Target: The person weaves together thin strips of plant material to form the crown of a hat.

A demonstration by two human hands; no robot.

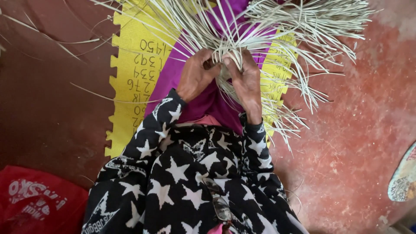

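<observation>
Left hand (196, 76) and right hand (245, 78) both pinch pale straw strands (277, 26) where they converge. I see them fan out over the yellow foam mat (130, 65).

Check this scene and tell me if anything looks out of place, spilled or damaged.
Nothing looks damaged or spilled. A few pale strips lie loose on the red floor, off the yellow mat, apart from the bundle of strips that the left hand and right hand grip together.
</observation>
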